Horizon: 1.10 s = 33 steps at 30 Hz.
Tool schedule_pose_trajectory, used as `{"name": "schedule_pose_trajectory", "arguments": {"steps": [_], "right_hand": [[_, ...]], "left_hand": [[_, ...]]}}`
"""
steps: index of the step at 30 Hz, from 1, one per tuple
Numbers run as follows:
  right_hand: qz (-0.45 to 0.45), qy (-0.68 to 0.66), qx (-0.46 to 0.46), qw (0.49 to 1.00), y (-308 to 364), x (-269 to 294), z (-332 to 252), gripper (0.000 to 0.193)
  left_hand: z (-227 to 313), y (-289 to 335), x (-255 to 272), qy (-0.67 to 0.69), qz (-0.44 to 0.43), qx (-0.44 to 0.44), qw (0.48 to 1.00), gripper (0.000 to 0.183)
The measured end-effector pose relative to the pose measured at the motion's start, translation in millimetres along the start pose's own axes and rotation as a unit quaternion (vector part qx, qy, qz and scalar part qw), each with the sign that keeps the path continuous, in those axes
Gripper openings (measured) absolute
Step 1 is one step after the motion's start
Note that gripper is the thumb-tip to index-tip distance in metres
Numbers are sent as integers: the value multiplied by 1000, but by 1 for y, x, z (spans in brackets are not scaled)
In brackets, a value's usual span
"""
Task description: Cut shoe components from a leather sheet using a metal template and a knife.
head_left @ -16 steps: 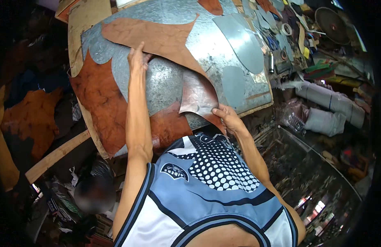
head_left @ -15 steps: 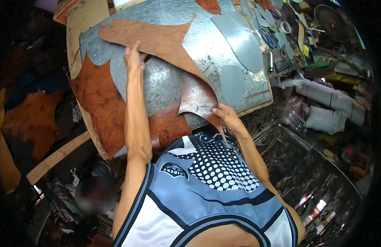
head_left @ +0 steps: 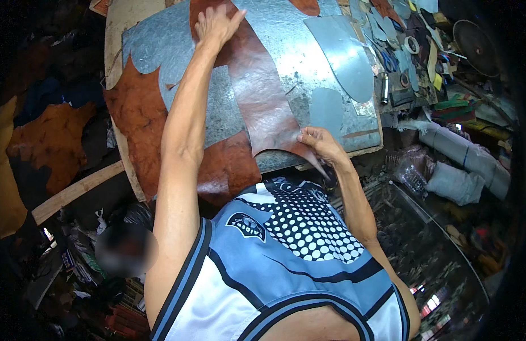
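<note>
A long brown piece of leather (head_left: 260, 85) lies across the metal-topped table (head_left: 217, 119), its smooth, shiny side up. My left hand (head_left: 216, 27) rests flat on its far part, fingers spread. At the near right end, my right hand (head_left: 321, 145) pinches the leather's edge between thumb and fingers. A narrow tip of the piece hangs past the table's near edge beside that hand. Under and left of it is a darker red-brown hide (head_left: 137, 128), which also shows at the near edge.
Grey flat cut pieces (head_left: 345, 57) lie on the table's right side. Beyond them are scissors (head_left: 389, 61), a tape roll (head_left: 411, 45) and scraps. Wrapped rolls (head_left: 464, 150) stand to the right. Another orange-brown hide (head_left: 53, 148) hangs at the left, near a wooden bar (head_left: 78, 193).
The leather has gone from folded over, dull side showing, to spread out with its shiny side up. My left hand has moved farther away onto it; my right hand keeps its pinch.
</note>
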State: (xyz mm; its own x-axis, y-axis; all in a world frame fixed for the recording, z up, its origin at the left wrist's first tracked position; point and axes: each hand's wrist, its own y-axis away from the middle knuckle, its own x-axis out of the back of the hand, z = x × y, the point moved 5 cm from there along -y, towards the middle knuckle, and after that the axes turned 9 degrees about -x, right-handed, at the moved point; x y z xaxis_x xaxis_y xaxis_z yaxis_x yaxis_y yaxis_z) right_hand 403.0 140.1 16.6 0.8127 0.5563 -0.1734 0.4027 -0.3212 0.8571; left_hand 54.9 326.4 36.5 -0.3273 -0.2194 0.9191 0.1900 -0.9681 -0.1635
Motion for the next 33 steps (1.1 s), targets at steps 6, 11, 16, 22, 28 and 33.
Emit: {"name": "schedule_pose_trajectory", "arguments": {"steps": [6,11,16,22,28,33], "right_hand": [[79,189,46,978,23,9,30,20],[125,160,10,979,45,9,45,26],[134,150,-30,979,47,10,39,28],[140,194,-14,971,50,7,30,34],[130,173,21,976,50,7,35,28],[116,188,-67,973,94,54,50,22]], "left_hand": [[-15,101,-62,-92,-39,-74,992,75],[55,191,-62,-91,-123,-139,978,74],[133,285,-45,34,-236,-227,944,77],[125,303,-26,193,-224,-238,925,65],[15,252,10,4,-57,-17,998,58],[-32,234,35,14,4,57,998,55]]}}
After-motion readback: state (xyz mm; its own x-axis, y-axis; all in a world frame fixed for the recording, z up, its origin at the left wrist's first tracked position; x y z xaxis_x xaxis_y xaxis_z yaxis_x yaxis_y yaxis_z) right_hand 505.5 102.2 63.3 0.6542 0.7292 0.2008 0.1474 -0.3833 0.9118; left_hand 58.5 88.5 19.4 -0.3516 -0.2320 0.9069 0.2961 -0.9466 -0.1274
